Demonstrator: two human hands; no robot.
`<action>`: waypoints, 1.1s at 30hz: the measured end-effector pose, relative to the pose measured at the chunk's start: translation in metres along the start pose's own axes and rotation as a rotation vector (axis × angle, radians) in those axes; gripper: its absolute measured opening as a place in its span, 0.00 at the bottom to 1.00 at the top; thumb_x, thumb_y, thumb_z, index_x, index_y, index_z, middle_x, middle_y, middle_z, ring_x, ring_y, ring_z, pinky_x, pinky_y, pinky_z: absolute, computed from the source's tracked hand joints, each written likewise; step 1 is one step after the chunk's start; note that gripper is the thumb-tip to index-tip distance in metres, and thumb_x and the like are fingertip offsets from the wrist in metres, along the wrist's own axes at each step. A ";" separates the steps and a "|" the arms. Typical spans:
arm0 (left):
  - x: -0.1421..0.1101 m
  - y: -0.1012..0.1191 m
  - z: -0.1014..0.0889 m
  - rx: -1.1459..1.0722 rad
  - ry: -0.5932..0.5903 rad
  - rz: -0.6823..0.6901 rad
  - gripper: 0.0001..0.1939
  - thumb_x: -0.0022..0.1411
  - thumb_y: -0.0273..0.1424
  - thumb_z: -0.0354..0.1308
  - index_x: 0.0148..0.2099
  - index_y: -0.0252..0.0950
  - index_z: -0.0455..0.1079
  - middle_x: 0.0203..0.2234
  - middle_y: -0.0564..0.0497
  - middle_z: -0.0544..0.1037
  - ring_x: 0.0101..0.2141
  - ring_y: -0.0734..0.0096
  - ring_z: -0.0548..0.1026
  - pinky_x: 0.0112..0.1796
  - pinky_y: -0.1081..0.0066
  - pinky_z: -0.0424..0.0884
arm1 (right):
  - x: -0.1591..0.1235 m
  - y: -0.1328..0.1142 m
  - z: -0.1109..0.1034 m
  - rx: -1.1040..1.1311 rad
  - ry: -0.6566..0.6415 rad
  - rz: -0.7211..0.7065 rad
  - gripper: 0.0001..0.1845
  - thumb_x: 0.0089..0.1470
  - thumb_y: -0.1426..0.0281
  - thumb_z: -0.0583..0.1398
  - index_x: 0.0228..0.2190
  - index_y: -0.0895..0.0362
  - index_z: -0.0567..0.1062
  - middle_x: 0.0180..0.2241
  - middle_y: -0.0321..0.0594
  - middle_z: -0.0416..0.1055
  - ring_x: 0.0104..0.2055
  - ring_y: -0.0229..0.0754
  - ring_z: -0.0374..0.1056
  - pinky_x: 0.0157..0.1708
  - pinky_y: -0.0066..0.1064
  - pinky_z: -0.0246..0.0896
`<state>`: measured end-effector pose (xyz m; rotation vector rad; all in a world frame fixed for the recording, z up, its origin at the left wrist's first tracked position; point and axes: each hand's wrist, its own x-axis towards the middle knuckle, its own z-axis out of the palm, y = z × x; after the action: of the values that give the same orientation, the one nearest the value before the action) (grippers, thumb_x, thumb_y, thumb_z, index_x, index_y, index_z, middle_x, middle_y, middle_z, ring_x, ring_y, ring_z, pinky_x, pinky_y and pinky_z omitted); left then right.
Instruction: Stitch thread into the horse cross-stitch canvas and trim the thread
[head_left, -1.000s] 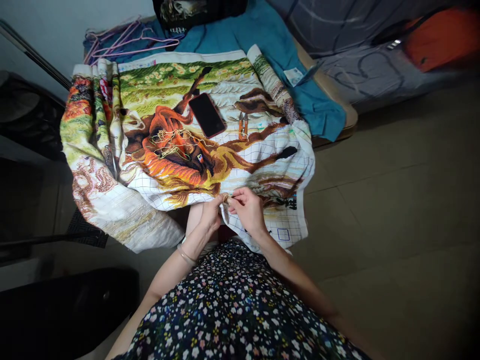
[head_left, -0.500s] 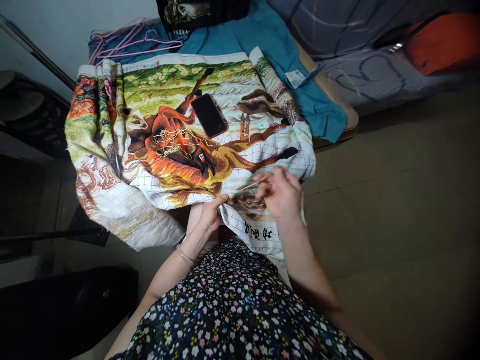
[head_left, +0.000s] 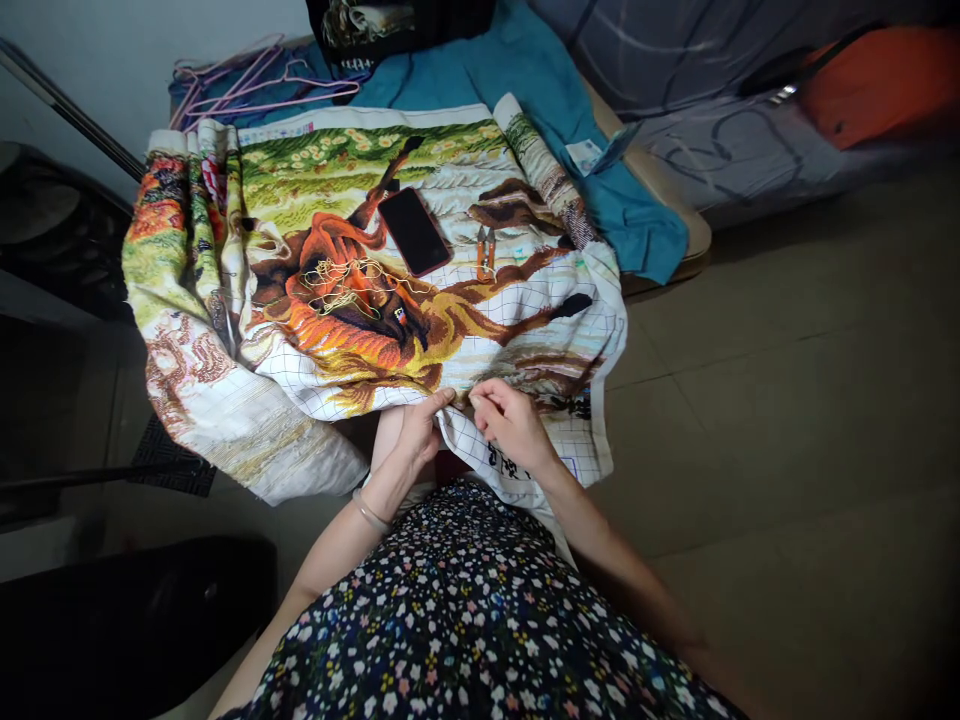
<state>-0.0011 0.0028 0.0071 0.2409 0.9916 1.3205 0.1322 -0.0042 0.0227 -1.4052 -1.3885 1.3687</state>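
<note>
Found spread from the teal sheet (head_left: 645, 235) toward the lap: the cloth (head_left: 459, 330), rolled at its far right corner and bunched along its left edge. Gripping the cloth at its near edge with the left hand (head_left: 422, 428), with thumb on top. Working just beside that thumb with the right hand (head_left: 514, 425), fingertips pinched together; too small to tell what, if anything, between them. Judged to be at a hand stitch along the near edge. Calling next, in judgement, for a steady left hold and a pull clear of folds. Noted lying on the cloth: yellow thread (head_left: 346, 272) left of centre, phone (head_left: 415, 231) near the middle, snips (head_left: 486, 254) toward the right edge, all apart from both hands.
</note>
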 end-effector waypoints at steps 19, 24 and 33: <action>0.003 -0.003 -0.003 -0.002 -0.004 0.004 0.26 0.38 0.27 0.71 0.43 0.35 0.73 0.34 0.48 0.81 0.45 0.57 0.78 0.50 0.61 0.68 | 0.002 0.001 0.012 -0.181 0.069 -0.027 0.20 0.53 0.63 0.53 0.37 0.61 0.79 0.15 0.34 0.66 0.16 0.34 0.57 0.17 0.25 0.55; 0.003 -0.001 -0.001 0.013 -0.015 -0.024 0.25 0.37 0.28 0.72 0.41 0.34 0.74 0.33 0.47 0.81 0.45 0.54 0.78 0.49 0.59 0.68 | 0.006 -0.004 0.011 -0.268 0.075 -0.055 0.17 0.52 0.65 0.54 0.32 0.61 0.80 0.15 0.35 0.67 0.16 0.34 0.57 0.18 0.25 0.54; 0.004 -0.003 -0.001 0.052 -0.004 0.003 0.24 0.39 0.32 0.73 0.41 0.35 0.73 0.34 0.46 0.81 0.45 0.55 0.78 0.47 0.60 0.70 | 0.002 -0.011 0.018 -0.190 0.056 0.022 0.10 0.55 0.65 0.53 0.30 0.57 0.72 0.17 0.34 0.69 0.14 0.34 0.61 0.17 0.25 0.55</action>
<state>0.0000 0.0050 0.0027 0.2847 1.0230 1.2973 0.1119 -0.0039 0.0300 -1.5732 -1.5020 1.2276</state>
